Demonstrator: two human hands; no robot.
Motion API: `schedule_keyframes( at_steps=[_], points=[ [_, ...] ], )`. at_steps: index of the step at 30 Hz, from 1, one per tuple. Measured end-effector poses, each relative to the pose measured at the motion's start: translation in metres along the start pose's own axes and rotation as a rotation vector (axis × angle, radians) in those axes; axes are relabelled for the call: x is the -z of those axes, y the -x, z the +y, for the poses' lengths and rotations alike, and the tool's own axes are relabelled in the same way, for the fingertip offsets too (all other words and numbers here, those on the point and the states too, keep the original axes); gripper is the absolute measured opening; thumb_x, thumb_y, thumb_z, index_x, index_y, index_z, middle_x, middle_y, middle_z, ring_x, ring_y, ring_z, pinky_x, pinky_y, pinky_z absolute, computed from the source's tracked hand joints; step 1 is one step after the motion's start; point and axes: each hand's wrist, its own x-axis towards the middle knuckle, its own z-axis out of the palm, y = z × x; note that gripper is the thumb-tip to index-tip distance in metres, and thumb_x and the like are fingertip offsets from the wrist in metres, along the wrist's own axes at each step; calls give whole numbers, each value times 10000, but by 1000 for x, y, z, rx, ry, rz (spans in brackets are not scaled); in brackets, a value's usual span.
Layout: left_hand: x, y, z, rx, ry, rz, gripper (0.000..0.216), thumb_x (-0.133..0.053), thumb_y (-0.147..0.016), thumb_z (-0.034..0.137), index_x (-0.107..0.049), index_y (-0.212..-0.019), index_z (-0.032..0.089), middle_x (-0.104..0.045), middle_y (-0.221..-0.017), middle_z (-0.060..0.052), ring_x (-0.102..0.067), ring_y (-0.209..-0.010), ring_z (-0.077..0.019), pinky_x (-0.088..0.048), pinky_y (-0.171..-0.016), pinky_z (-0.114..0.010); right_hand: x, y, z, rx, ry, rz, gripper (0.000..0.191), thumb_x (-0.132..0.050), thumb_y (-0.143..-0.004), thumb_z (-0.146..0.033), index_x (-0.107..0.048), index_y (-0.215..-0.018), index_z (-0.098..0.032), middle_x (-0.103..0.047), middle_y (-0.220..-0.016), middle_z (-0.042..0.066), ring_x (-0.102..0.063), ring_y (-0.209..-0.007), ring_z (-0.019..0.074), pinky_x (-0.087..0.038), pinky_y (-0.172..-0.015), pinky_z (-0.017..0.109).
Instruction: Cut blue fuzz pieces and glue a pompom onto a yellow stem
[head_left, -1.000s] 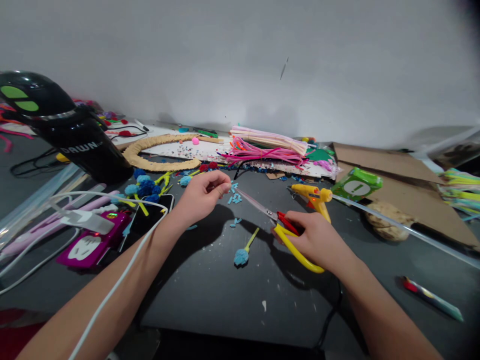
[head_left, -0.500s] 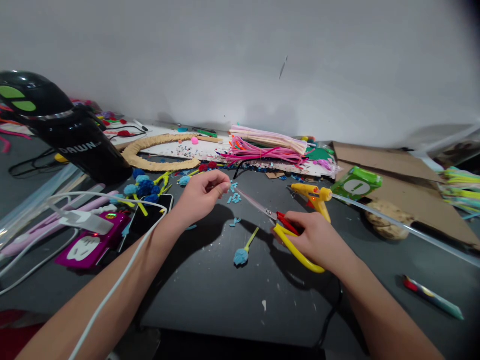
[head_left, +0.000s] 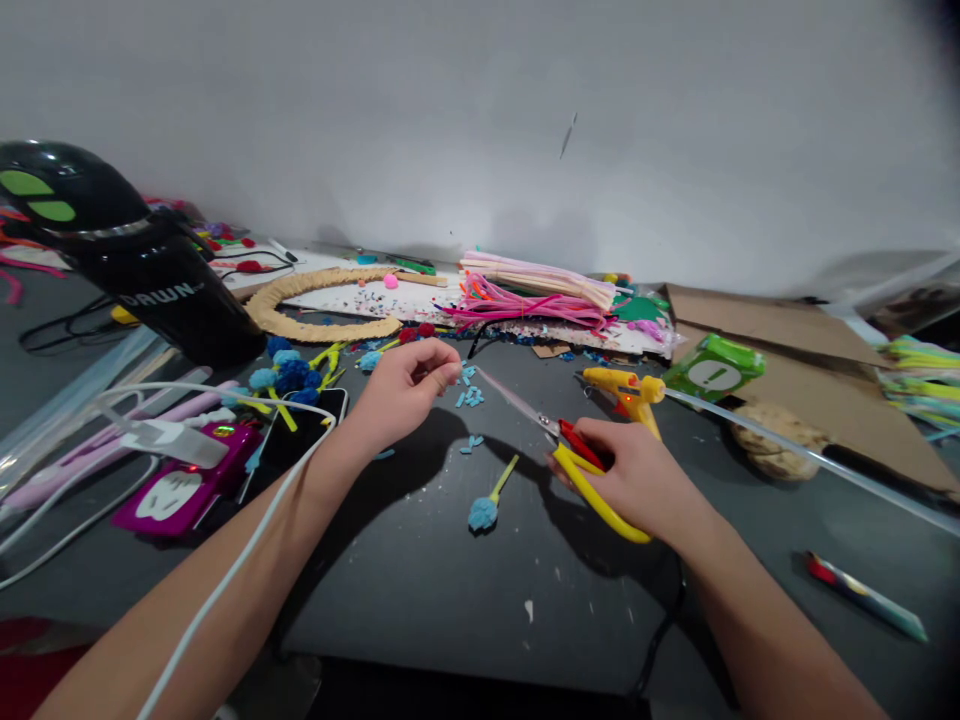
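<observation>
My right hand (head_left: 634,478) grips yellow-and-red-handled scissors (head_left: 564,447), their blades pointing up-left toward my left hand. My left hand (head_left: 405,385) is pinched shut over the dark table (head_left: 450,590), fingertips together on something too small to make out, close to the scissor tips. Small blue cut bits (head_left: 469,390) lie scattered just beyond the fingertips. A blue pom-pom on a yellow stem (head_left: 487,505) lies on the table between my two hands.
A yellow glue gun (head_left: 626,392) with a long glue stick stands right of the scissors. A phone (head_left: 300,435), a magenta device (head_left: 184,485), white cable, black bottle (head_left: 127,260), blue pom-poms (head_left: 289,375), a tan ring (head_left: 322,300), pink pipe cleaners (head_left: 540,290), cardboard and a green box (head_left: 712,370) crowd the table.
The scissors and my right hand have lifted slightly, the blade tips now nearer my left fingertips. My left hand has barely moved.
</observation>
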Motion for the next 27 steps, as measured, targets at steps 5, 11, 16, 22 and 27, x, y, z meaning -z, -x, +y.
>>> schedule_keyframes(
  at_steps=[5, 11, 16, 22, 27],
  points=[
    [0, -1, -2, 5, -5, -2, 168, -616, -840, 311, -603, -785, 153, -526, -624, 22, -461, -551, -93, -363, -509, -203, 0, 2, -4, 0, 17, -13, 331, -642, -779, -489, -476, -673, -223, -531, -593, -26, -460, -579, 141, -287, -535, 260],
    [0, -1, -2, 5, -12, -6, 163, -612, -846, 302, -597, -780, 154, -524, -629, 23, -470, -557, -94, -376, -521, -208, 0, 2, -3, 22, 52, 9, 349, -627, -791, -505, -465, -666, -223, -484, -571, -33, -432, -563, 135, -274, -534, 262],
    [0, 0, -2, 3, -9, -6, 172, -613, -850, 316, -602, -786, 157, -530, -636, 19, -473, -566, -97, -378, -528, -211, -1, 1, -3, 21, 70, 8, 348, -601, -811, -519, -481, -675, -222, -486, -574, -30, -421, -562, 135, -272, -538, 266],
    [0, -1, 0, 3, -6, 2, 184, -621, -839, 331, -601, -778, 159, -533, -625, 18, -471, -556, -98, -378, -518, -209, -1, 0, -4, 25, 83, 9, 381, -606, -802, -550, -479, -662, -220, -472, -567, -30, -404, -554, 132, -265, -537, 268],
    [0, 0, 1, 7, -7, -5, 175, -618, -838, 318, -597, -774, 157, -527, -622, 20, -463, -557, -95, -375, -518, -205, -1, 1, -3, 17, 85, 7, 373, -607, -802, -547, -485, -667, -221, -472, -571, -31, -410, -559, 133, -265, -538, 267]
  ],
)
